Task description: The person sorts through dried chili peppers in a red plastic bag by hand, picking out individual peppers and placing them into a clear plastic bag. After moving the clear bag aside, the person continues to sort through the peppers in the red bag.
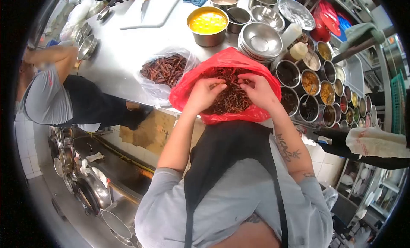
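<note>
An open red plastic bag [183, 92] lies at the table's near edge, its rim spread wide. Dark red dried chillies [230, 100], thin and stalky, fill it. Over its left part is my left hand [207, 93], thumb and fingers closed in a pinch on a dried chilli. My right hand [259, 91] faces it a short way off, also pinching a dried chilli; the fingers largely cover both pieces. Just left of the red bag, a clear plastic bag [156, 89] holds larger dried chillies [164, 71].
Behind the bags stand a pot of yellow liquid [208, 24] and stacked steel bowls [261, 39]. Several seasoning containers [309, 81] crowd the right. A knife [146, 4] lies on a white cutting board [160, 13]. Another person [51, 92] stands at the left.
</note>
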A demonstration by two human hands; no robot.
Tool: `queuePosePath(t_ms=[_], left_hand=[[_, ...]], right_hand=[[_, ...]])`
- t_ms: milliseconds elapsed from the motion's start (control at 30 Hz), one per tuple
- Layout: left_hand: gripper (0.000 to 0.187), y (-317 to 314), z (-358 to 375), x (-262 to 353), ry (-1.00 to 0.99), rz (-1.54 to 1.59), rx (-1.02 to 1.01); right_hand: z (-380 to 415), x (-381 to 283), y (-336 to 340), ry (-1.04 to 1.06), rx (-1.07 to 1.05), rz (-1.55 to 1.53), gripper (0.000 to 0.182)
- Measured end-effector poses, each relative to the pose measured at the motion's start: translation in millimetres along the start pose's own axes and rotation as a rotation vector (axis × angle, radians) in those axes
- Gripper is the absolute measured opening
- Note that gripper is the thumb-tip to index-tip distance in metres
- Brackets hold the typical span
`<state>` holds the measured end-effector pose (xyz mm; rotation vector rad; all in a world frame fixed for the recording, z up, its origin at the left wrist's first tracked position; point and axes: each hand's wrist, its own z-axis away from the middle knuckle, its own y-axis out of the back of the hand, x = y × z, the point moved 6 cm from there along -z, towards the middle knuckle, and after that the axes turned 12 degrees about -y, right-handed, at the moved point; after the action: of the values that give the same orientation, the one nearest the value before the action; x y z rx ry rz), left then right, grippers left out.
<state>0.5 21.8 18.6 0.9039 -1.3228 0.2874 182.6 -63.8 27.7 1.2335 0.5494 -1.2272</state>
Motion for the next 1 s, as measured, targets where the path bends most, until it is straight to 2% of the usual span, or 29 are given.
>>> queuePosePath(t_ms=[67,167,267,367,467,567,700,800,1000], left_hand=[[0.026,-1.3,-0.4,-5.7,-0.142,0.116,0.024],[0.021,-7.2,3.3,-10.2,0.107,0.541,-0.02],[0.014,-12.2,3.4,-9.9,0.167,0.718,0.041],[0.011,-14.9,1.5,-6.2,0.172,0.755,0.016],[0.015,-17.5,-5.1,-11.5,-0.043,0.341,0.037],[0.018,-13.7,1.0,21.6,-0.112,-0.087,-0.059],[0.017,-7.7,-4.0,45.5,-0.134,-0.284,-0.1],[0.016,-7.6,-8.9,48.4,-0.232,-0.434,-0.128],[0.015,-6.8,-14.4,53.0,-0.274,-0.414,-0.078]], right_hand=[[3.2,-5.9,1.0,0.039,0.055,0.123,0.028],[5.4,-9.7,-0.6,0.119,0.118,0.195,0.027],[4.7,-13.6,-7.9,0.141,0.077,0.114,0.027],[6.3,-19.4,-18.6,0.126,0.004,-0.003,0.025],[5.3,-26.4,-16.1,0.197,0.085,0.038,0.026],[8.9,-40.4,-11.1,0.037,0.007,0.068,0.029],[6.0,-35.2,-16.1,0.106,-0.039,0.046,0.025],[9.1,-46.3,-14.6,0.135,-0.02,0.071,0.022],[5.2,-39.5,-12.4,0.142,0.036,-0.003,0.018]])
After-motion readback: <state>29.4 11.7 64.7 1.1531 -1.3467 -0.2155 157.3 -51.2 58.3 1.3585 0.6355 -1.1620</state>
